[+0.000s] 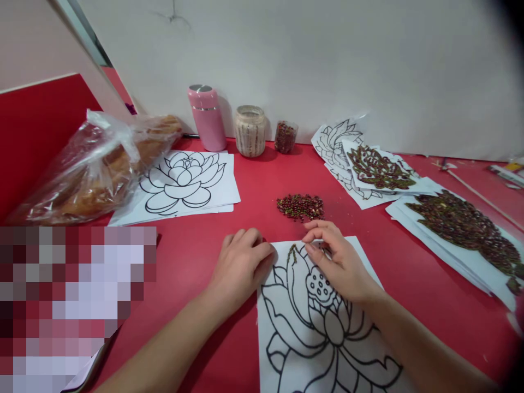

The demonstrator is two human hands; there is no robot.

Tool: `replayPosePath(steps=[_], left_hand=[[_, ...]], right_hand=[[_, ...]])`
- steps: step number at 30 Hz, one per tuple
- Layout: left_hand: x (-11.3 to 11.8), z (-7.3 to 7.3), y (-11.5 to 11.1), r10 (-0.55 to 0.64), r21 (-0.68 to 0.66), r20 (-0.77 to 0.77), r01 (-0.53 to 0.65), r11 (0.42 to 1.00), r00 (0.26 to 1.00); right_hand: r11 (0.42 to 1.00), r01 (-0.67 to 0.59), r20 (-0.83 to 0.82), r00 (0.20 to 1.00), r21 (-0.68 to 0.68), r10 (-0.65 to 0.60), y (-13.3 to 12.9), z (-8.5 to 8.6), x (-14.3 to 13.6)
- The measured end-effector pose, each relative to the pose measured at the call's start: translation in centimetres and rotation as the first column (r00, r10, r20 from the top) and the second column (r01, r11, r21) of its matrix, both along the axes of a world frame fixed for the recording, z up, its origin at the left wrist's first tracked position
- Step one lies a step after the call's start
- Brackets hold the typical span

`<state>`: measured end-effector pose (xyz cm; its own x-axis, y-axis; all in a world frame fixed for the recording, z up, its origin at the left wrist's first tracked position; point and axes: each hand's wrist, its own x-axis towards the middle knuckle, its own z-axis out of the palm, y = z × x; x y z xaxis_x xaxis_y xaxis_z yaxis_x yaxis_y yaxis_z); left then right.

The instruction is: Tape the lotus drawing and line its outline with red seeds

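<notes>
A white sheet with a black lotus outline [295,338] lies on the red table in front of me. Short rows of green beans [293,254] line the tip of one petal. My left hand [244,262] rests at the sheet's upper left edge, fingers curled; anything inside is hidden. Over the sheet's upper part is my right hand [338,256], thumb and fingers slightly apart, with nothing visible between them. Just beyond its fingertips sits a loose pile of red and green beans [301,207].
Behind stand a pink flask [207,120], a jar [250,132] and a cup of beans [285,137]. A plastic bag of bread [102,174] and lotus drawings [186,183] are at left. Bean-covered pictures [462,229] lie at right.
</notes>
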<state>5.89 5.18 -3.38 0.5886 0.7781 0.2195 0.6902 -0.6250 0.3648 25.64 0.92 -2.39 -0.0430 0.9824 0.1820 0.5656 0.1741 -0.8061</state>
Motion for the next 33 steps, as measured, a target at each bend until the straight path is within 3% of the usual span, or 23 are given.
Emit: replayPosePath(steps=[5,7,10,14,20,23,26,29,31,33], left_hand=[[0.0,0.1,-0.1,0.000,-0.006,0.007,0.000,1.000,1.000],[0.0,0.0,-0.2,0.002,0.003,0.016,-0.002,1.000,1.000],[-0.1,-0.3,-0.1,0.002,0.025,0.036,-0.003,1.000,0.999],[-0.1,-0.3,-0.1,-0.003,0.021,0.039,0.002,1.000,0.999],[-0.1,-0.1,-0.2,-0.008,0.001,0.027,0.008,1.000,1.000],[-0.1,-0.2,-0.1,-0.007,0.011,0.028,0.006,1.000,1.000],[-0.1,-0.3,0.0,-0.009,0.013,0.028,0.008,1.000,1.000],[0.0,-0.2,0.0,-0.011,0.004,0.019,0.011,1.000,1.000],[0.0,-0.1,0.0,-0.007,0.003,0.014,0.007,1.000,1.000],[0.0,-0.1,0.0,-0.007,0.006,0.012,0.006,1.000,1.000]], right_hand=[[0.995,0.081,-0.289,0.953,-0.059,-0.095,0.3,0.4,0.7],[0.986,0.093,-0.513,0.845,-0.136,-0.150,0.6,0.7,1.1],[0.967,0.069,-0.758,0.609,-0.244,-0.235,1.0,0.9,1.6],[0.954,0.033,-0.865,0.414,-0.298,-0.284,1.4,1.0,2.1],[0.959,0.029,-0.908,0.315,-0.281,-0.276,1.6,1.5,4.5],[0.978,0.131,-0.894,0.399,-0.164,-0.203,1.5,2.1,5.7],[0.980,0.198,-0.770,0.623,-0.019,-0.141,1.3,2.3,5.5],[0.986,0.161,-0.488,0.864,0.034,-0.124,0.8,1.9,3.9],[0.994,0.099,-0.296,0.952,0.043,-0.082,0.6,1.6,2.8],[0.998,0.036,-0.141,0.990,0.054,-0.029,0.4,1.3,2.1]])
